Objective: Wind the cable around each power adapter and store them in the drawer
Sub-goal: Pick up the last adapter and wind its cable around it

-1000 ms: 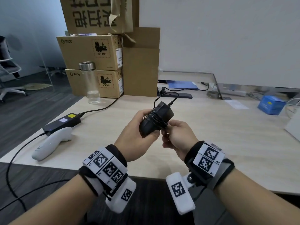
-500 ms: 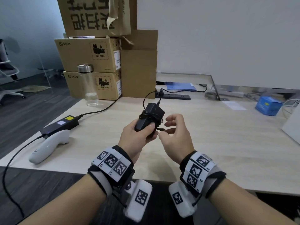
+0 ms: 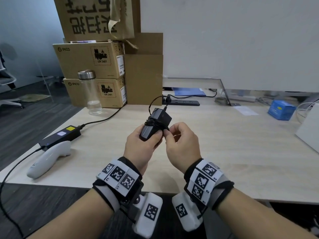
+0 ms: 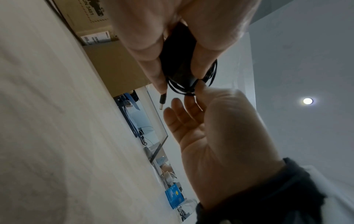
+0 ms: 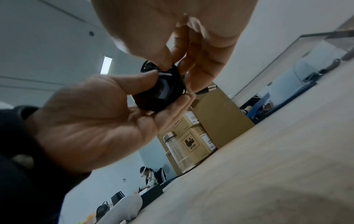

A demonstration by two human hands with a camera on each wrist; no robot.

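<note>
The small black power adapter [image 3: 155, 125] is held above the middle of the bench [image 3: 241, 144], its cable [image 3: 156, 123] bundled in several turns around its waist. The left hand [image 3: 141, 145] is wrapped around its lower end. Half a second ago the right hand [image 3: 181, 144] was off the cable; now its thumb and forefinger pinch the strands at the adapter's 3 o'clock side, the barrel plug [image 5: 209, 87] poking free beside them. Probably the end is being tucked, so the winding is nearly done. A second adapter [image 3: 60, 137] lies unwound at 9 o'clock, beside a white controller [image 3: 50, 157].
</note>
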